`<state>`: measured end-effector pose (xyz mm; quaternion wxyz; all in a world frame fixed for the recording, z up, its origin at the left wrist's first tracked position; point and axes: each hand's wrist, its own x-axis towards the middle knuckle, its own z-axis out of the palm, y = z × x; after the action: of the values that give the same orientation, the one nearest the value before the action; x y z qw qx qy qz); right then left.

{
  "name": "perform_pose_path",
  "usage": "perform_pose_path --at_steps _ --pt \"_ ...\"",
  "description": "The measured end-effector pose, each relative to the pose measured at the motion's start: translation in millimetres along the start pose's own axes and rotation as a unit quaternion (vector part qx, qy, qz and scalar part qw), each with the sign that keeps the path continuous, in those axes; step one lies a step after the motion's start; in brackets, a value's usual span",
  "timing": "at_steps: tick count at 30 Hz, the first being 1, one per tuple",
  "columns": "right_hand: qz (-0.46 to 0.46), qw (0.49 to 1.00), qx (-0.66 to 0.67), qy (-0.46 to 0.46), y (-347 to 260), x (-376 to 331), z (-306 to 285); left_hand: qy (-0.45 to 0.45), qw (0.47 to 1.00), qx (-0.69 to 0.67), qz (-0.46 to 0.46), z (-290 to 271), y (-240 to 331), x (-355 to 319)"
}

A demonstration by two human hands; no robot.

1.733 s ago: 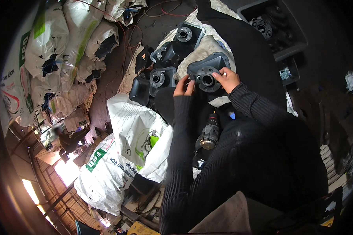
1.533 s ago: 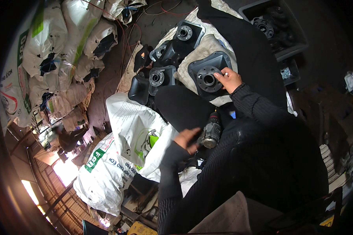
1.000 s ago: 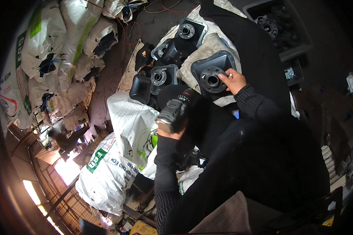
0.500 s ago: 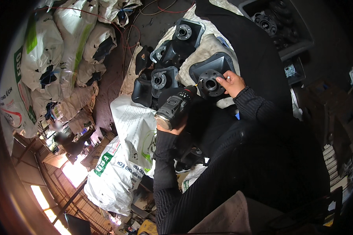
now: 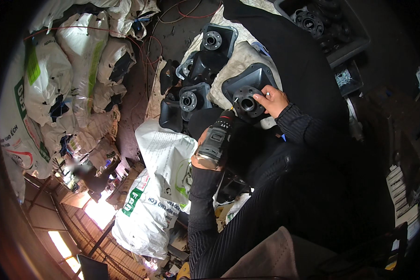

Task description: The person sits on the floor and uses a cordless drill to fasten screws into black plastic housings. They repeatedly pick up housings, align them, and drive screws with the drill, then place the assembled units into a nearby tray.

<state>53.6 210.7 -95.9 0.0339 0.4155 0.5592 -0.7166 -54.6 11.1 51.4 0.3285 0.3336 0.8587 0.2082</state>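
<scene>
In my left hand (image 5: 201, 158) is a black-and-grey cordless drill (image 5: 214, 142), its fingers closed round the grip, mostly hidden behind the tool. The drill's thin yellowish bit reaches a small screw-like piece (image 5: 236, 101) at the left edge of a round black flange (image 5: 250, 108). This flange, with holes round a central bore, sits on a black square-based housing (image 5: 248, 80). My right hand (image 5: 276, 101) is closed on the flange's right rim, thumb near the bore. A small white tip (image 5: 268, 94) shows at its fingers, too small to name.
Several similar black housings (image 5: 188, 100) lie on pale sacking (image 5: 219, 18) to the left. Full white sacks (image 5: 81, 60) line the far left; another (image 5: 165, 154) lies beside my left arm. At right are a dark crate (image 5: 359, 49) of flanges and a tray of screws (image 5: 344, 78). Another person (image 5: 91, 177) is far left.
The drill has turned more upright and shifted slightly right, its bit still at the flange's left edge. My right hand keeps its hold on the rim. The whole view has shifted a little.
</scene>
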Motion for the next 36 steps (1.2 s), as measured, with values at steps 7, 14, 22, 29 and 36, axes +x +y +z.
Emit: perform_pose_path --at_steps 7,14,22,29,36 --pt "0.002 1.000 0.001 0.002 0.8 1.7 0.5 0.012 0.967 0.237 0.097 -4.9 20.7 7.9" --pt "0.011 1.000 0.025 0.016 1.7 1.5 2.9 -0.047 0.954 0.272 0.114 -16.1 3.4 28.7" --pt "0.047 0.997 0.063 0.009 0.2 4.5 2.6 -0.102 0.981 0.164 0.010 -16.9 -0.3 42.7" --pt "0.026 0.998 0.050 0.017 -0.6 4.8 2.8 -0.115 0.981 0.156 -0.003 -16.7 -6.4 45.8" --pt "0.011 1.000 -0.002 0.006 -1.7 5.2 0.4 -0.102 0.966 0.237 -0.016 -25.8 4.6 29.1"
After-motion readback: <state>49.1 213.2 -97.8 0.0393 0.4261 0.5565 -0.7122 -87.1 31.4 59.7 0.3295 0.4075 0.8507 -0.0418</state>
